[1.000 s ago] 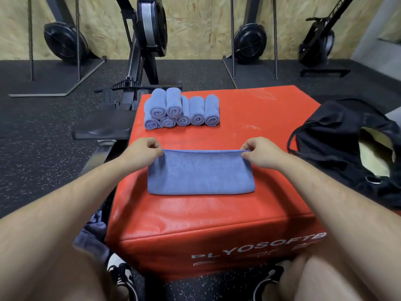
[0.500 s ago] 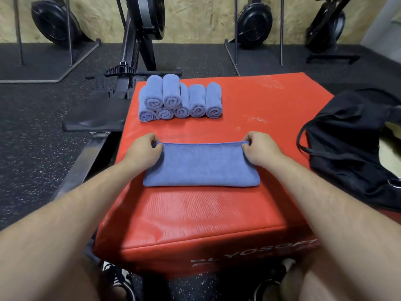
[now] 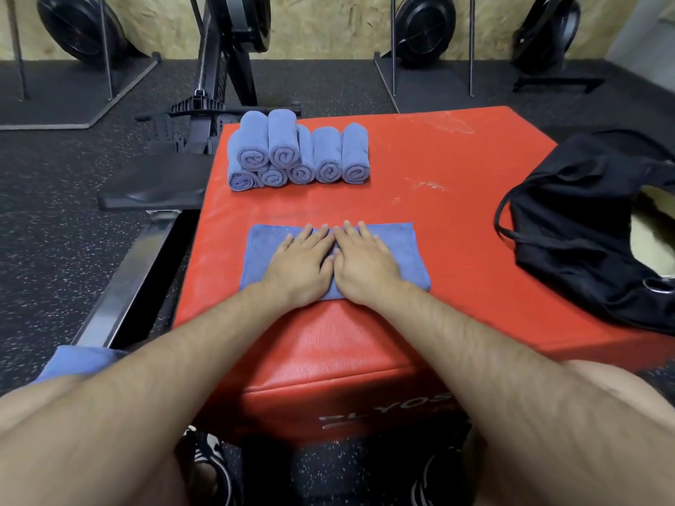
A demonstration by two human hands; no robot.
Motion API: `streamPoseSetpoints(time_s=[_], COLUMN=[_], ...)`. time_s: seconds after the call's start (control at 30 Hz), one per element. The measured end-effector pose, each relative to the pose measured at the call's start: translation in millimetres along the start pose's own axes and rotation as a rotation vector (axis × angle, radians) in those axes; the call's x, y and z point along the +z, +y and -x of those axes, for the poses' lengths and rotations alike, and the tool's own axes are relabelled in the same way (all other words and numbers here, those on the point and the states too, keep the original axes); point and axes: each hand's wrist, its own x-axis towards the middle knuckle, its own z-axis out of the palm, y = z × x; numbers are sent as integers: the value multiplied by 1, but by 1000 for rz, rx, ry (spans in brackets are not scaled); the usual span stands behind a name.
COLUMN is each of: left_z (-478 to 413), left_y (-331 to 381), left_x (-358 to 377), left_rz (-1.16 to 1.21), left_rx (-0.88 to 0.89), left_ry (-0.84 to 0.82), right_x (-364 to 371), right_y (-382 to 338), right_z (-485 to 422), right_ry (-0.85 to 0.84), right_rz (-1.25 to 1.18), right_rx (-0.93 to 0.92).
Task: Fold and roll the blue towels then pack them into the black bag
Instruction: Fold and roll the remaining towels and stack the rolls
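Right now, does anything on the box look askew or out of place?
Only one thing: the bottom-left roll looks squashed and looser than the other rolls. The folded towel lies square under the flat left hand and right hand. The bag slumps open at the right edge of the box.

Both hands (image 3: 334,262) press flat on the folded towel (image 3: 401,246).

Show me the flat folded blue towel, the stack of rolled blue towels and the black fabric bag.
flat folded blue towel (image 3: 405,246): head view, its bare right end.
stack of rolled blue towels (image 3: 283,140): head view, a top-row roll.
black fabric bag (image 3: 584,213): head view, left side panel.
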Motion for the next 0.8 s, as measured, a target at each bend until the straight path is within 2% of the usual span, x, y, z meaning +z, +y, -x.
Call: streamPoseSetpoints(time_s=[0.17, 0.4, 0.63, 0.7, 0.8], left_z=[1, 14, 18, 14, 5], left_y=[-15, -66, -72, -67, -57], left_x=[-2, -19, -26, -30, -32], left_rz=[17, 13, -41, -75, -50], left_rx=[-11, -132, -147, -120, 26], left_ry=[-42, -54, -110, -83, 5], right_x=[2, -8, -14, -18, -25], right_y=[16, 64, 64, 50, 15], right_z=[5, 22, 24, 24, 28], right_ry=[-68, -56, -51, 50, 253], right_rz=[5, 38, 98, 170, 233], right_rx=[43, 156, 172, 146, 15])
